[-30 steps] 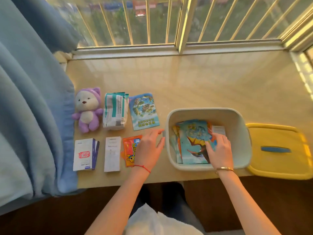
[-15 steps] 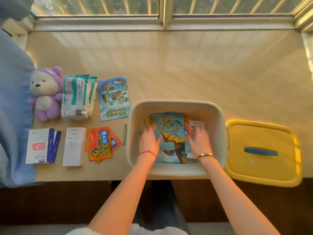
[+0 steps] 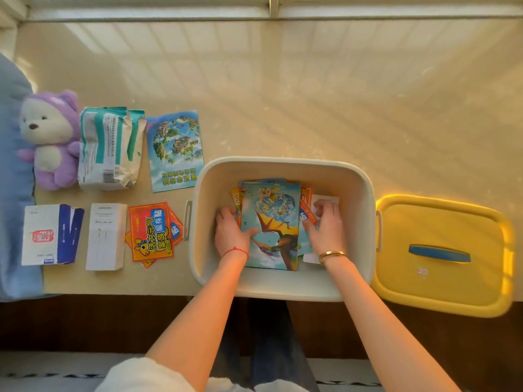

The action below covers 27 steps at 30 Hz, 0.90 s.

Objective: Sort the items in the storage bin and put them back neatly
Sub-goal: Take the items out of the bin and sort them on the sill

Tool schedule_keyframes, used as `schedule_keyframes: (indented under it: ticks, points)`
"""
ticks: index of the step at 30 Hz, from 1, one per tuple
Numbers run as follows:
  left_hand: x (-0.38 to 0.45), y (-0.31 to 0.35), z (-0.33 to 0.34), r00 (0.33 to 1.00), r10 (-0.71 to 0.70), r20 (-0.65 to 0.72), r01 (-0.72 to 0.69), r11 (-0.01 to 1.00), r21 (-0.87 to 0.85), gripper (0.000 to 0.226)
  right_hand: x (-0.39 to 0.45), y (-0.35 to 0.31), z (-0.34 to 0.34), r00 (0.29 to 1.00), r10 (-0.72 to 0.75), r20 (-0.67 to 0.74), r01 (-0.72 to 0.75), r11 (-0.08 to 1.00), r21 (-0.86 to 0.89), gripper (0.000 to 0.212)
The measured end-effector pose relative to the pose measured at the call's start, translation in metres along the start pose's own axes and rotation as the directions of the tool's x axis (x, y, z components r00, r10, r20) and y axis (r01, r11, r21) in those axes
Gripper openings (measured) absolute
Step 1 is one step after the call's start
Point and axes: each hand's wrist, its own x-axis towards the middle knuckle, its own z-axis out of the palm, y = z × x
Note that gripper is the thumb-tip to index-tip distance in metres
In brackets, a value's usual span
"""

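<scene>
Two hands down inside the storage bin (image 3: 283,165), either side of a stack of flat packets (image 3: 271,222) on its floor. Left hand (image 3: 230,233) curled at the stack's left edge, thumb over the blue dragon cover. Right hand (image 3: 325,227) at the right edge, fingers bent onto orange and white packets. Yellow lid (image 3: 441,256) just right of the bin.

Bin (image 3: 283,165) walls hem both sides, yellow lid (image 3: 441,256) right (touching), far tabletop (image 3: 311,94) open
</scene>
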Motion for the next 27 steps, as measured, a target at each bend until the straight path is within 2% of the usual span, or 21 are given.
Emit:
schedule_keyframes:
  ticks: [5,10,13,16,20,24,27]
  points:
    - [0.001,0.000,-0.001,0.999,-0.037,-0.022,0.036,0.999,-0.036,0.052,0.005,-0.003,-0.001,0.999,0.027,-0.032,-0.027,1.000,-0.010,0.018]
    - [-0.003,0.004,-0.009,1.000,-0.031,-0.005,0.031,0.999,-0.024,0.038,0.004,-0.006,-0.005,0.997,0.069,-0.041,-0.066,0.996,0.055,0.013]
    - [-0.008,0.008,-0.020,0.998,0.053,-0.013,-0.053,0.999,-0.007,0.023,-0.003,-0.012,-0.014,0.985,0.156,-0.075,-0.142,0.976,0.165,0.005]
    - [-0.016,0.012,-0.036,0.981,0.191,-0.027,-0.192,0.981,-0.017,0.012,-0.016,-0.016,-0.029,0.983,0.147,-0.113,-0.111,0.955,0.276,0.003]
    - [-0.034,0.014,-0.063,0.959,0.285,-0.003,-0.283,0.952,-0.113,0.012,-0.035,-0.024,-0.046,0.970,0.031,-0.241,0.028,0.972,0.234,0.024]
    - [-0.047,0.009,-0.097,0.933,0.353,-0.065,-0.358,0.909,-0.211,0.021,-0.055,-0.042,-0.064,0.939,-0.060,-0.340,0.131,0.973,0.192,0.023]
    - [-0.048,0.001,-0.126,0.941,0.319,-0.114,-0.339,0.882,-0.328,0.037,-0.070,-0.068,-0.078,0.907,-0.073,-0.415,0.193,0.948,0.253,0.021]
